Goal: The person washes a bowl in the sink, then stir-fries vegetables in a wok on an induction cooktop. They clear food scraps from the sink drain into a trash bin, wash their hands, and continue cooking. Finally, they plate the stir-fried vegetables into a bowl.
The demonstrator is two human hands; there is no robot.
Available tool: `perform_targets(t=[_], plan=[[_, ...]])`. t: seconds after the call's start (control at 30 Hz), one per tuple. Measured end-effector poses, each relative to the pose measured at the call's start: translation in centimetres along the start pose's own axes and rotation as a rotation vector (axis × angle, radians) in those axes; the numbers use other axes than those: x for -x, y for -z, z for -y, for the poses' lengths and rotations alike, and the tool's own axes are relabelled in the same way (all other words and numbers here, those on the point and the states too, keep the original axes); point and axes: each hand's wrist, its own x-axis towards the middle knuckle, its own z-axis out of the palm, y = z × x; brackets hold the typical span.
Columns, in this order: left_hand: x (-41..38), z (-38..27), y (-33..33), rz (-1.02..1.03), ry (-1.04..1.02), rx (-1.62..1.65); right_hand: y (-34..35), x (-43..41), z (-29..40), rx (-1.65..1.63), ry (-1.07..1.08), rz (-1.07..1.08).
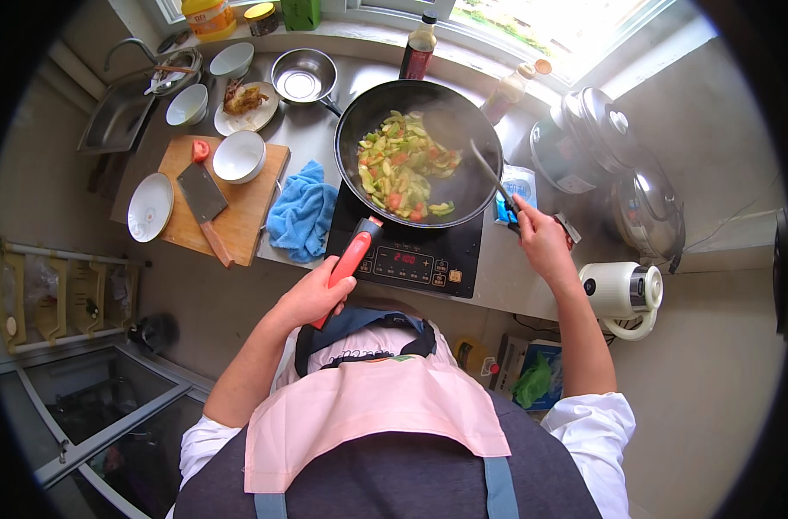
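My left hand (317, 290) grips the red and black handle (354, 263) of a dark wok (462, 189). The wok rests on a black induction cooker (462, 246) with a lit red display. Inside, mostly to the left, lie chopped green vegetable slices with bits of tomato (394, 163), and steam blurs the far right of the pan. My right hand (542, 239) is closed around the dark handle of a cooking turner (486, 163). Its shaft reaches over the wok's right rim; steam makes its head hard to make out.
Left of the cooker are a blue cloth (303, 211) and a wooden board (258, 201) bearing a cleaver (202, 193), a white bowl (239, 157) and a tomato piece (201, 150). Sauce bottles (418, 48) stand behind. Rightward are a seasoning packet (518, 183), a cooker pot (562, 152) and a white kettle (618, 289).
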Motion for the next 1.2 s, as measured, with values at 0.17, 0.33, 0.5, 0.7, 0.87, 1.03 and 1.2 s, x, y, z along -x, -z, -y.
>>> perform_targets(t=[0.17, 0.33, 0.5, 0.7, 0.87, 1.03, 1.2], plan=[[-0.2, -0.2, 0.0, 0.024, -0.012, 0.011, -3.6, -3.1, -1.4, -0.342, -0.244, 0.1], [-0.1, -0.3, 0.1, 0.016, 0.002, 0.003, -3.0, -0.1, 0.4, -0.474, -0.211, 0.341], [0.1, 0.0, 0.2, 0.016, 0.013, 0.014, 0.6, 6.2, 1.9, 0.184, 0.295, 0.058], [-0.1, 0.0, 0.2, 0.019, -0.004, -0.004, -0.9, 8.0, 2.3, 0.471, 0.298, 0.064], [-0.2, 0.0, 0.2, 0.014, -0.001, 0.006, -2.5, 4.3, 2.8, 0.528, 0.228, -0.014], [0.0, -0.2, 0.2, 0.011, 0.004, 0.004, -1.0, 5.1, 5.2, -0.035, 0.044, 0.203], [-0.1, 0.0, 0.2, 0.017, -0.001, 0.007, -0.8, 6.3, 5.4, -0.196, -0.143, 0.332]])
